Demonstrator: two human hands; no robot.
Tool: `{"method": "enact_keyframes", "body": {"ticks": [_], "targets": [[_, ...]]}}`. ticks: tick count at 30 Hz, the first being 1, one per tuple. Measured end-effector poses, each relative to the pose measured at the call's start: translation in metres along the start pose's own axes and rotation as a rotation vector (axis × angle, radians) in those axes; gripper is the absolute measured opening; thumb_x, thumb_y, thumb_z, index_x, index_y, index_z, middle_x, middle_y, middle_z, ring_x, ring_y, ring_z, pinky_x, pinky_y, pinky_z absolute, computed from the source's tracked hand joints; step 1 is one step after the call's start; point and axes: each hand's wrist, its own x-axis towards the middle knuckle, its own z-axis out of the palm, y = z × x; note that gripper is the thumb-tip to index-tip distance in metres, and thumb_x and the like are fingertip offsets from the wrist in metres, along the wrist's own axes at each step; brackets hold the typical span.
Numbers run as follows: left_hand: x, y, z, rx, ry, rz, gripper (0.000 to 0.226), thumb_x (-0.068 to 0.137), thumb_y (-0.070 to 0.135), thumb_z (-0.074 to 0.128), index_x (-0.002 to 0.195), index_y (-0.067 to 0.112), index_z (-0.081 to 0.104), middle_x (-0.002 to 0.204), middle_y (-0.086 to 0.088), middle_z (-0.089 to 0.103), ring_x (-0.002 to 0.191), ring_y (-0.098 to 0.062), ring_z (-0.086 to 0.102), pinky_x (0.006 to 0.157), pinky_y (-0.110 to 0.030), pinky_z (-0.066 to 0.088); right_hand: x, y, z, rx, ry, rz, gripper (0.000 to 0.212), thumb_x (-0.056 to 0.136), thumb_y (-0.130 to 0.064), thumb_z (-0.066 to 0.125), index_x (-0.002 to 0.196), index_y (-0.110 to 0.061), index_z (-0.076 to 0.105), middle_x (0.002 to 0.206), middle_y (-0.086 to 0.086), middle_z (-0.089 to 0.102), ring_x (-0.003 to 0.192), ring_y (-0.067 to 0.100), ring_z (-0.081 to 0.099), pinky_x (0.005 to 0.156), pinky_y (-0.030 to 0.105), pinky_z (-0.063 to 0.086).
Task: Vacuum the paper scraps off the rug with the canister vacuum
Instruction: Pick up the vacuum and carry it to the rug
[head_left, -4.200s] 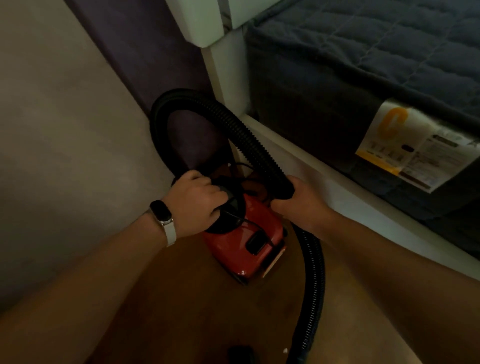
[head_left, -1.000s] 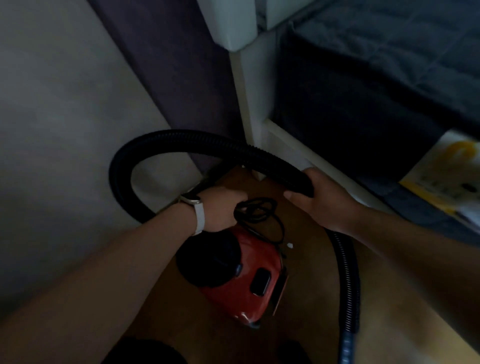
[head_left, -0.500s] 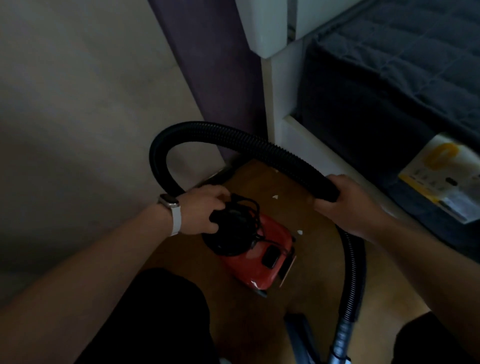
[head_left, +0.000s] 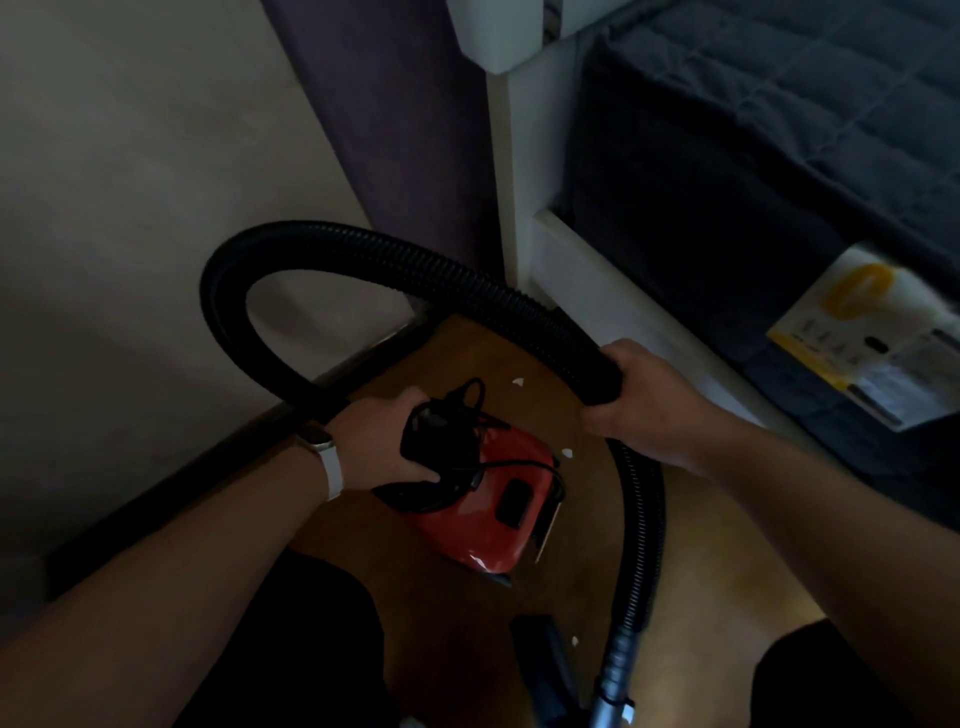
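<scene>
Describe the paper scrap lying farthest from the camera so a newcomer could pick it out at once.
From the white bed post, drop to the brown floor beneath the black hose arch. The paper scrap lies there, just beyond the red canister vacuum. The other scraps lie beside or nearer than the vacuum.

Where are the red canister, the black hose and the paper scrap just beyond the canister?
red canister (head_left: 467, 535): head view, on its red top shell.
black hose (head_left: 363, 248): head view, top of its arch.
paper scrap (head_left: 518, 382): head view, its white middle.

1 vacuum, 1 hose, 3 paper scraps (white), 2 hands.
</scene>
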Motion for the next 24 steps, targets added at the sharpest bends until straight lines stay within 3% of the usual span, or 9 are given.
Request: {"method": "enact_keyframes", "body": {"ticks": [2, 4, 6, 8, 11, 14, 18, 21, 24], "targets": [[0.006, 0.002, -0.003, 0.091, -0.054, 0.019, 0.069, 0.065, 0.064, 0.078, 0.119, 0.028, 0.054, 0.098, 0.010, 0.064, 0.087, -0.011, 0.060, 0.070, -0.023, 0.050, 0.000, 0.005, 0.000, 0.109, 0.033, -0.010, 0.024, 0.083, -0.014, 0.076, 0.102, -0.014, 0.063, 0.102, 0.010, 0.062, 0.072, 0.019, 0.065, 0.059, 0.021, 0.056], [0.008, 0.009, -0.001, 0.175, -0.107, 0.060, 0.044, 0.070, 0.066, 0.074, 0.098, 0.035, 0.059, 0.083, 0.020, 0.056, 0.079, -0.006, 0.054, 0.058, -0.012, 0.038, 0.001, 0.012, 0.002, 0.179, 0.016, -0.022, 0.023, 0.085, -0.028, 0.076, 0.105, -0.028, 0.064, 0.094, 0.009, 0.069, 0.077, 0.024, 0.069, 0.067, 0.035, 0.059], [0.008, 0.013, 0.007, 0.198, -0.105, 0.094, 0.032, 0.073, 0.069, 0.068, 0.080, 0.041, 0.056, 0.073, 0.024, 0.048, 0.074, -0.004, 0.052, 0.054, -0.011, 0.032, 0.002, 0.017, 0.004, 0.120, 0.010, -0.027, 0.021, 0.087, -0.040, 0.072, 0.102, -0.041, 0.058, 0.083, -0.001, 0.066, 0.070, 0.015, 0.065, 0.060, 0.028, 0.053], [0.009, 0.012, 0.014, 0.168, -0.070, 0.150, 0.035, 0.072, 0.074, 0.062, 0.070, 0.042, 0.049, 0.071, 0.022, 0.048, 0.076, -0.006, 0.053, 0.060, -0.017, 0.041, 0.004, 0.020, 0.004, 0.061, 0.030, 0.002, 0.023, 0.088, -0.043, 0.070, 0.100, -0.039, 0.051, 0.083, -0.001, 0.065, 0.066, 0.011, 0.062, 0.053, 0.022, 0.048], [0.013, 0.013, 0.018, 0.146, -0.022, 0.244, 0.038, 0.069, 0.074, 0.061, 0.072, 0.042, 0.040, 0.074, 0.023, 0.041, 0.087, -0.011, 0.049, 0.072, -0.030, 0.047, 0.005, 0.024, 0.000, 0.109, 0.015, 0.061, 0.029, 0.086, -0.025, 0.075, 0.102, -0.025, 0.051, 0.085, 0.005, 0.064, 0.064, 0.012, 0.060, 0.048, 0.020, 0.047], [0.015, 0.015, 0.020, 0.118, 0.031, 0.298, 0.043, 0.068, 0.073, 0.062, 0.070, 0.036, 0.041, 0.078, 0.012, 0.049, 0.084, -0.015, 0.049, 0.071, -0.031, 0.044, 0.003, 0.021, -0.001, 0.131, -0.053, 0.050, 0.029, 0.081, -0.013, 0.078, 0.098, -0.024, 0.058, 0.096, 0.009, 0.066, 0.074, 0.017, 0.066, 0.060, 0.028, 0.055], [0.010, 0.027, 0.014, 0.158, -0.128, 0.146, 0.040, 0.075, 0.069, 0.067, 0.068, 0.034, 0.047, 0.072, 0.012, 0.053, 0.074, -0.014, 0.056, 0.065, -0.030, 0.046, -0.001, 0.021, 0.001, 0.193, -0.010, 0.018, 0.017, 0.086, -0.030, 0.075, 0.097, -0.024, 0.064, 0.096, 0.004, 0.065, 0.083, 0.020, 0.067, 0.071, 0.036, 0.057], [0.013, 0.040, 0.014, 0.179, -0.191, 0.103, 0.048, 0.077, 0.070, 0.063, 0.093, 0.025, 0.067, 0.084, 0.008, 0.066, 0.078, -0.013, 0.063, 0.070, -0.032, 0.054, -0.001, 0.026, 0.004, 0.164, 0.002, -0.011, 0.015, 0.090, -0.038, 0.069, 0.097, -0.026, 0.062, 0.081, 0.003, 0.063, 0.072, 0.015, 0.061, 0.065, 0.029, 0.049], [0.020, 0.045, 0.013, 0.085, -0.202, 0.069, 0.039, 0.082, 0.061, 0.065, 0.097, 0.025, 0.065, 0.086, 0.010, 0.063, 0.081, -0.012, 0.061, 0.073, -0.033, 0.054, 0.004, 0.029, 0.008, 0.238, 0.081, 0.018, 0.019, 0.090, -0.038, 0.069, 0.098, -0.023, 0.060, 0.074, 0.004, 0.062, 0.062, 0.016, 0.060, 0.060, 0.034, 0.049]]}}
